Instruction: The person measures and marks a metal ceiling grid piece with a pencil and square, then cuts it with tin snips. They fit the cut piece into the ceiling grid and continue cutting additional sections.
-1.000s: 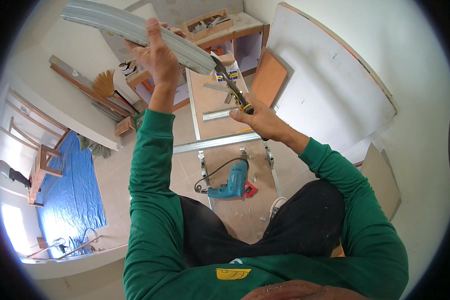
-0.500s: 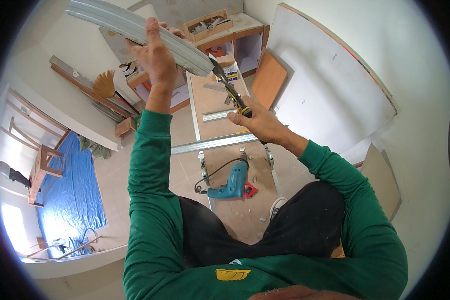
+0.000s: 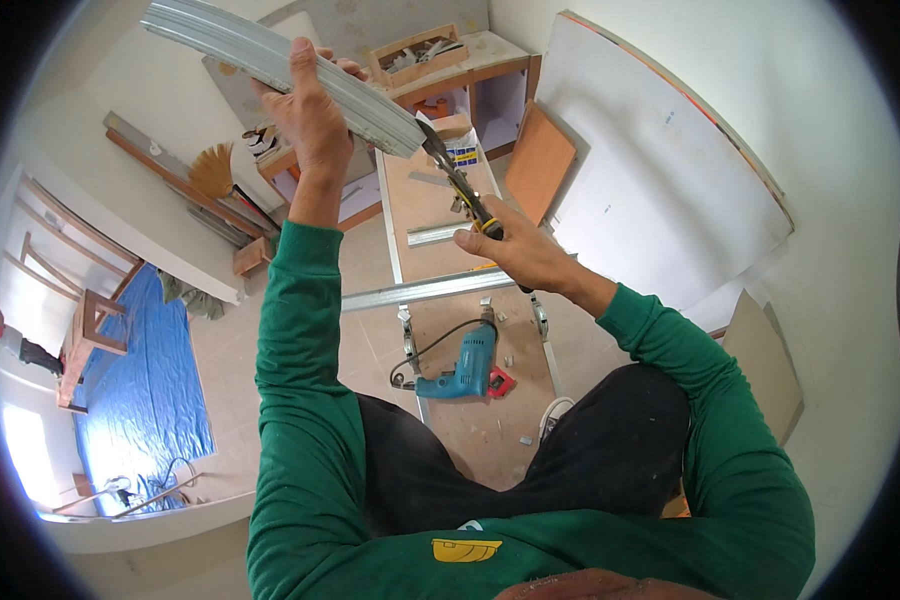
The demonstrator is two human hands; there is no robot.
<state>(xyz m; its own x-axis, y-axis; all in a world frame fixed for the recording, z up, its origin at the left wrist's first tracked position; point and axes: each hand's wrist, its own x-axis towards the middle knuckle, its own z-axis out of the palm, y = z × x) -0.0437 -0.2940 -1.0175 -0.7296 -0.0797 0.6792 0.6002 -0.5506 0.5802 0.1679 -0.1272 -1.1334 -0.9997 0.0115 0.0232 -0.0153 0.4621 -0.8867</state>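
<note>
My left hand (image 3: 313, 120) is closed around a long grey metal channel (image 3: 235, 50), its thumb lying along the side. The channel slants from the upper left down to its near end, in front of my right hand. In my right hand (image 3: 510, 240) are tin snips (image 3: 453, 180) with black-and-yellow handles. Their jaws are at the channel's near end; whether they bite the metal I cannot tell. Below, a teal corded power drill (image 3: 465, 365) lies on a wooden plank platform (image 3: 480, 435), beside a small red tool (image 3: 500, 381).
Another metal channel (image 3: 425, 290) crosses the platform. A wooden toolbox (image 3: 417, 57) stands on the far bench. White boards (image 3: 660, 160) lean at right, and a broom (image 3: 211, 170) at left. A blue tarp (image 3: 140, 380) covers part of the floor, where another person (image 3: 25, 345) appears.
The snips' jaws have shifted slightly at the channel's end, and their handles look closer together. The channel and my left hand have barely moved.
</note>
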